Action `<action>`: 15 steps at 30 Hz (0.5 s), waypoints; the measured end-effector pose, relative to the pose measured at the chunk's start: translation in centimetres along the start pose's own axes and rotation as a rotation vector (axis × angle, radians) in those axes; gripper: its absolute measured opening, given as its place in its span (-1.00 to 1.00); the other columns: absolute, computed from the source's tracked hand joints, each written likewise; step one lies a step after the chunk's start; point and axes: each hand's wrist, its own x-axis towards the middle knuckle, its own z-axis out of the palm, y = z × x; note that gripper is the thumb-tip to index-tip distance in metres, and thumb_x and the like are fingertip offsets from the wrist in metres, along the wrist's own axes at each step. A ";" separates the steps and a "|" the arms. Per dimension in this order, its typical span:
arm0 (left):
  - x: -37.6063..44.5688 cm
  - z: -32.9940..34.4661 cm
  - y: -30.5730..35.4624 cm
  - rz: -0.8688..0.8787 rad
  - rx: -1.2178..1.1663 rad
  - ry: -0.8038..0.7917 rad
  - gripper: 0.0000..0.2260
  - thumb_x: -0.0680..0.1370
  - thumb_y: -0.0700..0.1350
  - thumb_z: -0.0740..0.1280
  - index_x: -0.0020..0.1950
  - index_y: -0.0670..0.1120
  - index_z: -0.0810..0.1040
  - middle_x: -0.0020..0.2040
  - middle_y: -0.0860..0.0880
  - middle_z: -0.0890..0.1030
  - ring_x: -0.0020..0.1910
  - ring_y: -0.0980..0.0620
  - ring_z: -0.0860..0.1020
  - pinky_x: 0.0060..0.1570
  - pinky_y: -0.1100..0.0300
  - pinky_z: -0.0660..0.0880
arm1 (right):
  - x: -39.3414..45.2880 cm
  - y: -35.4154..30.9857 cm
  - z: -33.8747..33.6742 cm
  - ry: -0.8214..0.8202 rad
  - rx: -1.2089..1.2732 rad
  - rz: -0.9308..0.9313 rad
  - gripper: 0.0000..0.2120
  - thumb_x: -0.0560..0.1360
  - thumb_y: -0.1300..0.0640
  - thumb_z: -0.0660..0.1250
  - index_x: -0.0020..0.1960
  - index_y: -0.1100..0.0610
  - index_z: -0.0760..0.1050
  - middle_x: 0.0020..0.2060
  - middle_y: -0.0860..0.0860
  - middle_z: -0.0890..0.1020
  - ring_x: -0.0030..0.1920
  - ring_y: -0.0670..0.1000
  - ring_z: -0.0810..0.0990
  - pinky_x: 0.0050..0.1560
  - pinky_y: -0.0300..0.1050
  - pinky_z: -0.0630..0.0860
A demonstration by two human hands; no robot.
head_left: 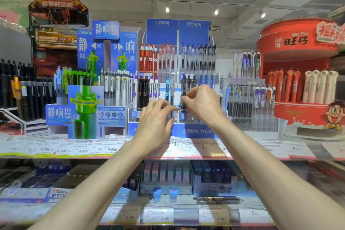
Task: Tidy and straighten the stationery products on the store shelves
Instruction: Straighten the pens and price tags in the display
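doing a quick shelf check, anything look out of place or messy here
Yes: on the lower shelf a dark pen lies flat and loose in front of the boxes instead of standing in a holder. Above, the right hand pinches a black pen in the clear blue-fronted display, with the left hand at the neighbouring slot.

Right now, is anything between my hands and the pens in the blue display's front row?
Nothing visible is. The right hand already pinches a dark pen in the front row of the blue display, and the left hand reaches the clear divider beside it.
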 end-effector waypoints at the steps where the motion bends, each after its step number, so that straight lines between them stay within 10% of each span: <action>1: 0.0 0.0 0.0 -0.002 -0.002 0.001 -0.73 0.58 -0.08 0.33 0.28 0.00 0.56 0.12 0.06 0.49 0.16 0.03 0.37 0.14 0.07 0.35 | 0.0 -0.1 0.0 0.002 0.002 0.002 -0.84 0.52 0.03 0.42 -0.08 0.11 0.71 -0.27 -0.02 0.72 -0.19 -0.04 0.67 0.04 -0.04 0.61; 15: -1.4 -0.7 0.7 -0.069 -0.147 -0.019 -0.68 0.60 -0.01 0.29 0.35 -0.02 0.53 0.24 0.09 0.50 0.29 0.11 0.34 0.34 0.16 0.28 | -4.2 1.1 -1.3 -0.098 0.204 -0.013 -0.59 0.56 -0.07 0.33 0.34 0.07 0.52 0.16 -0.07 0.66 0.15 -0.09 0.62 0.26 -0.03 0.54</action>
